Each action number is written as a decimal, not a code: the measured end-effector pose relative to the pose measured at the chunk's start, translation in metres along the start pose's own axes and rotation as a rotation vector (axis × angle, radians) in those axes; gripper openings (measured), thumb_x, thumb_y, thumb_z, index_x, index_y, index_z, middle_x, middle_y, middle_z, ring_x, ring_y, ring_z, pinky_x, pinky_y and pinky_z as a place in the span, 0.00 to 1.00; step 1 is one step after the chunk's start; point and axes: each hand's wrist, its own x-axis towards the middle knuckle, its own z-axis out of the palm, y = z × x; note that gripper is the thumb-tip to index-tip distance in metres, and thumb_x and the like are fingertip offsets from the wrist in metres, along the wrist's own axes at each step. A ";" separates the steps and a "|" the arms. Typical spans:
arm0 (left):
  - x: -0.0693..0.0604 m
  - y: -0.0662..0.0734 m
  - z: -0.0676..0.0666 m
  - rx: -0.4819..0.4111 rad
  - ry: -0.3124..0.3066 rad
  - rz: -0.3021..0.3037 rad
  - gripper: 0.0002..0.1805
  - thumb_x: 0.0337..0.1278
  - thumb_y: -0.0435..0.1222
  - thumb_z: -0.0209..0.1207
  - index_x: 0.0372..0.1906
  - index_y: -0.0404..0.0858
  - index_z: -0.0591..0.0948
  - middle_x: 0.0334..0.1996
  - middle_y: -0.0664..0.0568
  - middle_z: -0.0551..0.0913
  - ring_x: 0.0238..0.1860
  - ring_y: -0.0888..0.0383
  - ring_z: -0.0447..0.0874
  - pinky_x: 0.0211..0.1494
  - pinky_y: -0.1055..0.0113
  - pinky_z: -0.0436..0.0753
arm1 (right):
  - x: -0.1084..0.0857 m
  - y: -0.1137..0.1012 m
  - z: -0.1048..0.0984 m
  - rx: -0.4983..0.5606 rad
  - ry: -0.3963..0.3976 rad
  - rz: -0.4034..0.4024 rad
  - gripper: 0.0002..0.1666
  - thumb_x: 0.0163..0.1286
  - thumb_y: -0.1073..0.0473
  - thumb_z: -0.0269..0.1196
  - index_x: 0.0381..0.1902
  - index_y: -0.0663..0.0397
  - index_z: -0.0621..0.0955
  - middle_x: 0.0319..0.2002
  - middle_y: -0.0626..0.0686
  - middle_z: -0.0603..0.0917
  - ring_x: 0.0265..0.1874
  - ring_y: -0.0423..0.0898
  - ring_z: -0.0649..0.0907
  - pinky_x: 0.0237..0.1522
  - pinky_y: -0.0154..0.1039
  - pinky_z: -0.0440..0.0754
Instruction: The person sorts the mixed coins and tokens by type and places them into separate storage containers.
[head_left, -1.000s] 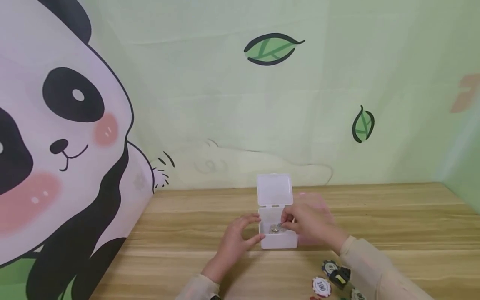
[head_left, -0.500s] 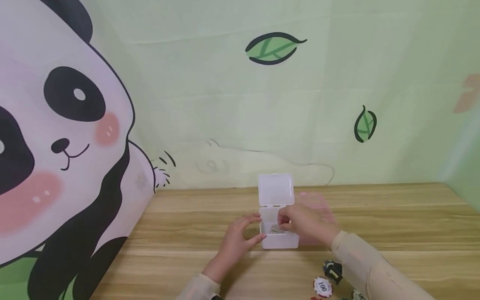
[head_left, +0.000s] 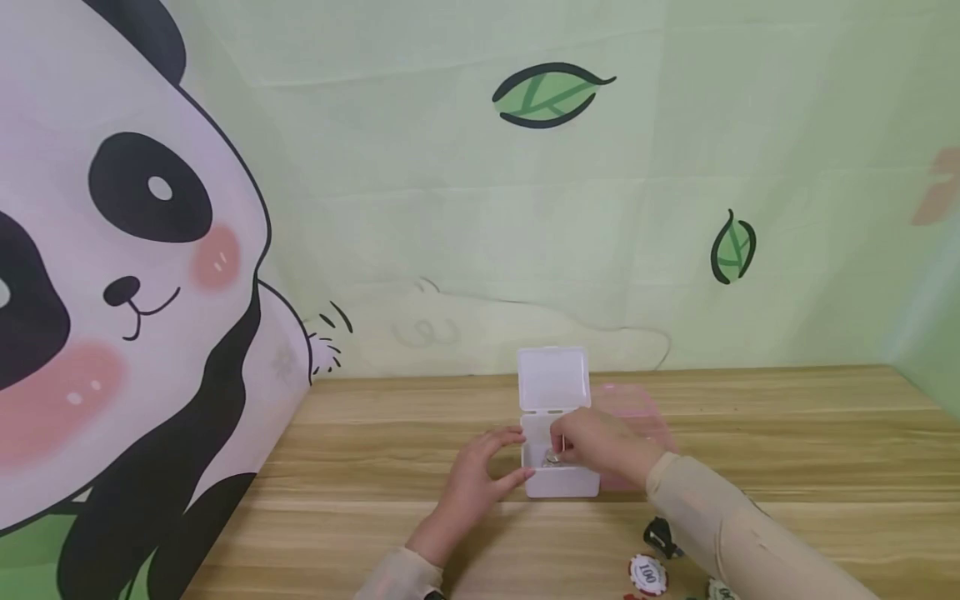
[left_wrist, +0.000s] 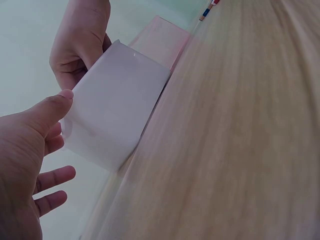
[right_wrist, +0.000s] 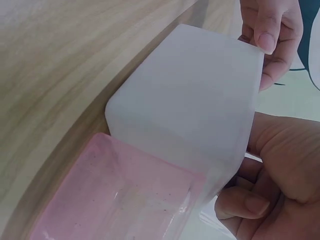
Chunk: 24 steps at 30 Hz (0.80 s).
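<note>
A white box [head_left: 562, 482] stands on the table with its lid [head_left: 554, 379] up. The left hand [head_left: 472, 483] grips its left side, with the thumb at the front corner and a finger farther back. In the left wrist view the thumb [left_wrist: 59, 100] lies on the rim of the box [left_wrist: 115, 95]. The right hand [head_left: 600, 442] reaches in over the right side, its curled fingertips pinching a silver round piece [head_left: 552, 457] low inside. In the right wrist view the curled right hand [right_wrist: 280, 185] is partly behind the box [right_wrist: 190, 85], which hides its fingertips.
A pink translucent tray [head_left: 637, 404] stands against the box's right side. Nearer the front lie a white and red chip [head_left: 648, 575], a black object [head_left: 660, 537] and another chip [head_left: 722, 590], close to the right sleeve. Behind the table [head_left: 360, 467] hangs a printed cloth.
The right hand has moved left and deeper over the inside of the box, and its sleeve now covers more of the chips. The left hand keeps its place on the box.
</note>
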 end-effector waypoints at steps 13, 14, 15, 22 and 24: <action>0.000 0.003 0.001 -0.004 0.008 -0.006 0.23 0.48 0.41 0.69 0.52 0.40 0.81 0.57 0.52 0.81 0.60 0.51 0.78 0.65 0.52 0.75 | 0.000 -0.003 -0.003 -0.018 -0.009 0.005 0.07 0.60 0.64 0.67 0.25 0.52 0.79 0.20 0.44 0.77 0.21 0.36 0.71 0.24 0.28 0.69; 0.000 0.003 0.002 -0.005 0.009 -0.003 0.23 0.48 0.41 0.69 0.52 0.40 0.81 0.57 0.51 0.81 0.60 0.51 0.78 0.65 0.52 0.75 | -0.001 -0.003 -0.004 -0.015 -0.005 0.001 0.07 0.60 0.64 0.67 0.25 0.53 0.79 0.20 0.44 0.77 0.21 0.36 0.70 0.24 0.28 0.69; 0.000 0.003 0.002 -0.006 0.008 -0.003 0.23 0.48 0.40 0.69 0.52 0.40 0.81 0.57 0.51 0.82 0.60 0.51 0.78 0.65 0.52 0.75 | -0.001 -0.003 -0.004 -0.008 0.000 0.003 0.07 0.60 0.64 0.67 0.25 0.53 0.79 0.19 0.44 0.77 0.20 0.36 0.70 0.24 0.28 0.69; 0.000 0.001 0.002 -0.015 0.009 0.006 0.23 0.48 0.40 0.69 0.52 0.40 0.81 0.57 0.50 0.82 0.59 0.51 0.78 0.64 0.52 0.75 | -0.006 -0.003 -0.009 -0.006 0.021 0.030 0.04 0.62 0.59 0.66 0.28 0.52 0.82 0.24 0.45 0.82 0.23 0.36 0.74 0.27 0.30 0.73; 0.000 0.000 0.002 -0.021 0.009 0.007 0.23 0.48 0.40 0.69 0.52 0.40 0.81 0.57 0.50 0.81 0.59 0.50 0.78 0.64 0.51 0.75 | -0.009 -0.004 -0.010 0.004 0.025 0.038 0.04 0.63 0.58 0.66 0.30 0.52 0.83 0.27 0.45 0.84 0.25 0.36 0.76 0.30 0.31 0.77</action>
